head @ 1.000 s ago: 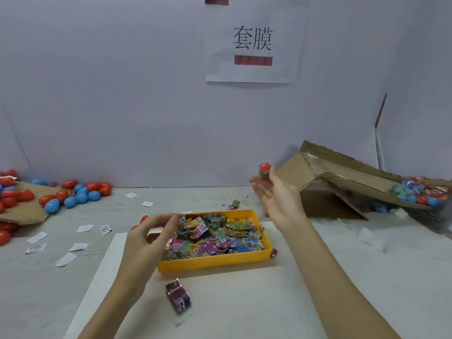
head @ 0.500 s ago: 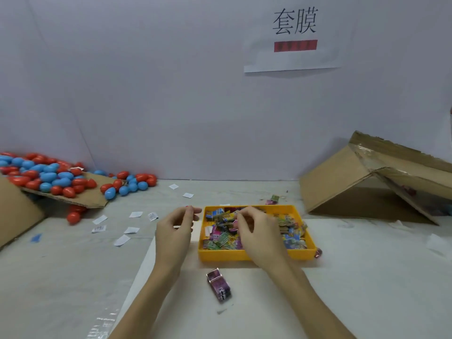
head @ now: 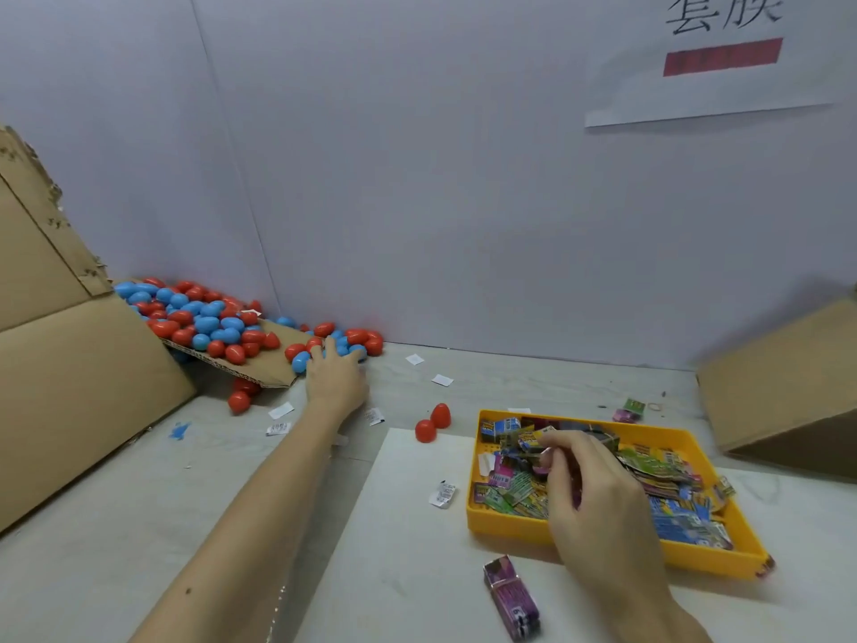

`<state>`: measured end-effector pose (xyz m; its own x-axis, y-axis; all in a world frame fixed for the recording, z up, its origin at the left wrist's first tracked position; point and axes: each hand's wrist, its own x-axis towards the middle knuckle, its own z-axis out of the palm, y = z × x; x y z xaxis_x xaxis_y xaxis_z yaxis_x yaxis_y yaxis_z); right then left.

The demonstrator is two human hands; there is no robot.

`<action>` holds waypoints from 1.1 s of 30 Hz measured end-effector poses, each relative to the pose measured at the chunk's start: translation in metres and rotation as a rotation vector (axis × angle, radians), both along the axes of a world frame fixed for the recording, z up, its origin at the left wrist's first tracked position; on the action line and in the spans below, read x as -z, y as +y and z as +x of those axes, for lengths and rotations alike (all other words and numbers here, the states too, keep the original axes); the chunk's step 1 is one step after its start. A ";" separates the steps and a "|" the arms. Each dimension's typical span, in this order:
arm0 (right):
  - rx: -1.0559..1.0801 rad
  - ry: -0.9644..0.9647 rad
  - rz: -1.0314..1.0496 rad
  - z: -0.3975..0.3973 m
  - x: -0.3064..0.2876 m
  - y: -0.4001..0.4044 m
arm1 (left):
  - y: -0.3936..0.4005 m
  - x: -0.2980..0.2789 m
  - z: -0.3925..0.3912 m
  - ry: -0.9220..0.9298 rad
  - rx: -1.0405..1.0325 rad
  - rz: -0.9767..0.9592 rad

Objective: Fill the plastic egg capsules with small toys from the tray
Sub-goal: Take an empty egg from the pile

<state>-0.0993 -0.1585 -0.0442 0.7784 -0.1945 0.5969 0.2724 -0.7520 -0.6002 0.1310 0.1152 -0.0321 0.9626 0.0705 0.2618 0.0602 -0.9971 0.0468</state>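
Grey tabletop [head: 116, 526] with white board [head: 408, 549], pale wall [head: 417, 201] behind, paper sign [head: 723, 58] upper right. Red and blue eggs [head: 208, 322] heaped on cardboard [head: 69, 364] at left. Yellow tray [head: 510, 526] of toy packets [head: 668, 471] on board. Left hand [head: 336, 380] spread, fingertips touching eggs. Right hand [head: 589, 484] in tray, pinching packet.
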 end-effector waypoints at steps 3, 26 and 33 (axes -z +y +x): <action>0.020 -0.005 -0.025 0.003 0.002 0.002 | 0.006 0.011 0.020 0.102 -0.075 0.034; -0.083 -0.015 -0.030 -0.012 -0.006 -0.003 | -0.152 -0.010 -0.202 -0.113 0.561 -1.307; 0.018 -0.062 -0.102 -0.014 -0.014 0.007 | -0.149 -0.012 -0.209 -0.130 0.656 -1.292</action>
